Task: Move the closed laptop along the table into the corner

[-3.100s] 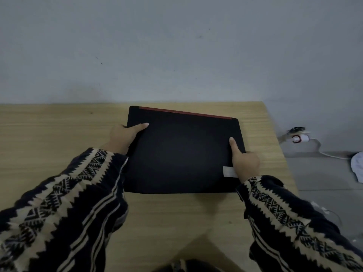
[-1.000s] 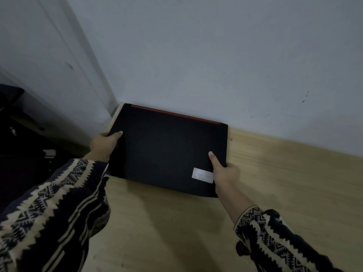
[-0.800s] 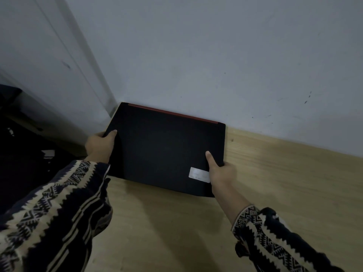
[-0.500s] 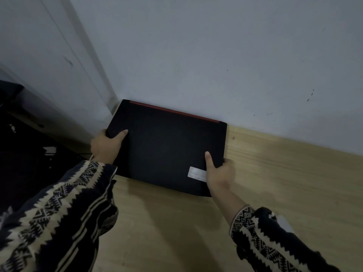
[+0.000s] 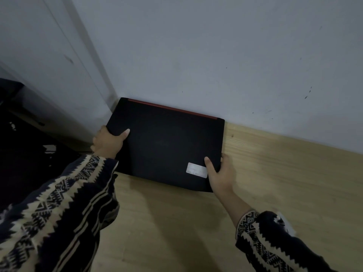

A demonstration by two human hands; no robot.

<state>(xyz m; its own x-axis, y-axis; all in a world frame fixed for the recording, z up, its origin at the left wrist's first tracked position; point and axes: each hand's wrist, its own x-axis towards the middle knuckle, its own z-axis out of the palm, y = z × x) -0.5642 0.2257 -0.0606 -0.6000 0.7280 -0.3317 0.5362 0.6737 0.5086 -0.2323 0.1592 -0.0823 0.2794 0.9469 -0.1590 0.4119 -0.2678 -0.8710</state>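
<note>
Two hands on my laptop [image 5: 167,146] | left hand [image 5: 107,143] clamps left edge, right hand [image 5: 221,174] clamps right corner | flat on counter [image 5: 284,173], long axis along wall [image 5: 216,55], red-trimmed edge toward wall

Both arms in the same knit sweater: left sleeve [image 5: 57,218] & right sleeve [image 5: 271,244] dark navy/black w/ cream zigzag + diamond bands, plain stripes too. Left hand [image 5: 107,143], right hand [image 5: 221,176] bare, no rings/watch.

One closed black laptop [image 5: 167,146] with a red rear strip, one white rectangular sticker [image 5: 196,170] at its five o'clock corner, one light wooden table [image 5: 275,173], two bare hands, left hand [image 5: 108,143], right hand [image 5: 220,173], two patterned sleeves [image 5: 59,213].
</note>
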